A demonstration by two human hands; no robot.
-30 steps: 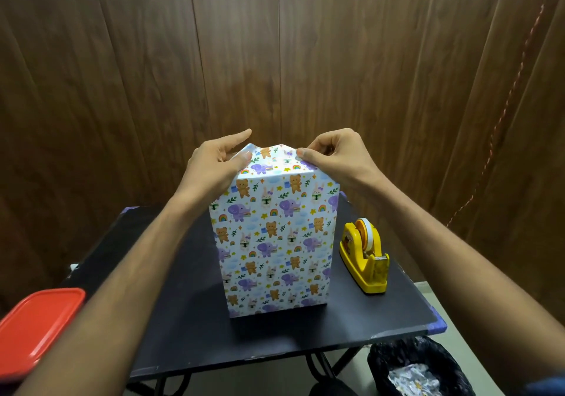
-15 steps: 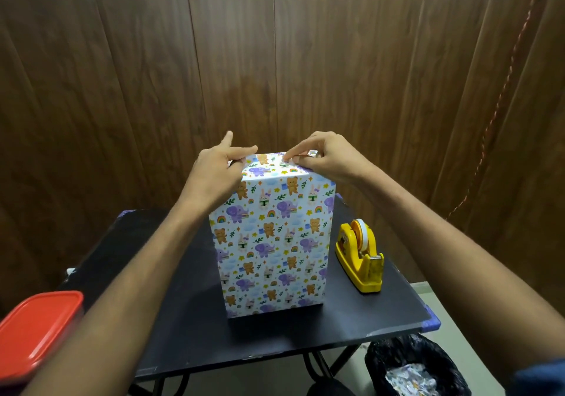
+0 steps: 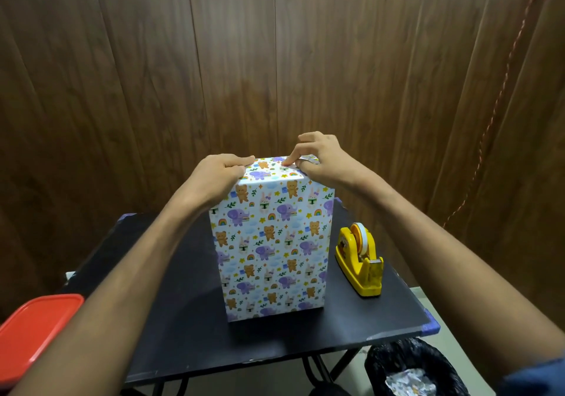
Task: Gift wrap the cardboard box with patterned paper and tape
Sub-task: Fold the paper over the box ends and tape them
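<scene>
Paper at the top of the tall cardboard box wrapped in white animal-print patterned paper (image 3: pixel 270 242) is now lying down flat, where a second ago it was still standing up in a peaked flap between the two hands. That suggests the top end is being closed, with the fold being creased and tape the likely next need.

The box is standing upright near the middle of the small black folding table (image 3: pixel 189 319), its front and right faces fully covered.

The left hand (image 3: pixel 218 172) is resting at the top left corner of the box, knuckles up and fingers curled down over the edge, pressing the paper there; whether it is pinching a fold I cannot tell. The right hand (image 3: pixel 319 158) is sitting at the top right corner, its index fingertip pressing down on the folded paper while the thumb and other fingers are pinching a small flap of paper at the corner. Both forearms are reaching forward from the bottom of the view.

Just right of the box, not touching it, the yellow plastic tape dispenser (image 3: pixel 360 261) is waiting untouched on the table.
</scene>
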